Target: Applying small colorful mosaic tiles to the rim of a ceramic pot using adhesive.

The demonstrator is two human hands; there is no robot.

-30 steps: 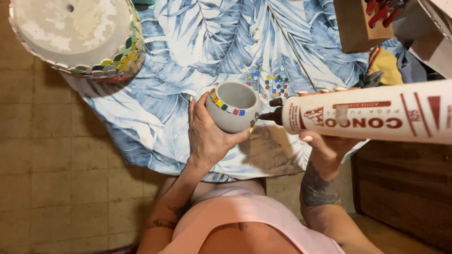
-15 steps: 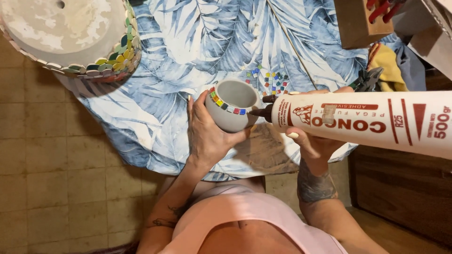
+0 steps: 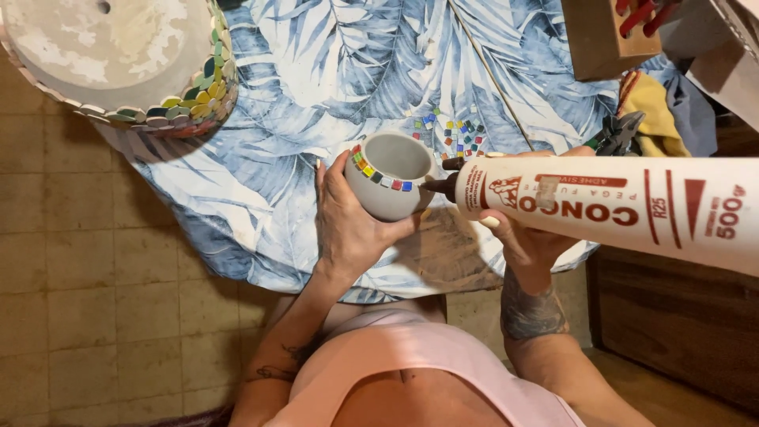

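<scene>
My left hand (image 3: 348, 225) grips a small grey round pot (image 3: 387, 186) tilted on its side, with a row of coloured mosaic tiles along its rim. My right hand (image 3: 526, 241) holds a large white glue bottle (image 3: 617, 207) lying level, its dark nozzle (image 3: 439, 186) touching the pot's rim by the tiles. Loose coloured mosaic tiles (image 3: 455, 134) lie on the cloth just behind the pot.
The round table carries a blue and white leaf-print cloth (image 3: 316, 87). A big upturned pot with mosaic tiles on its side (image 3: 126, 55) stands at the far left. Pliers (image 3: 617, 134), yellow and blue cloths and a brown box (image 3: 601, 35) sit at the right. Tiled floor lies left.
The bottle's nozzle has moved left until it meets the pot's rim. My left hand holds the pot in much the same place.
</scene>
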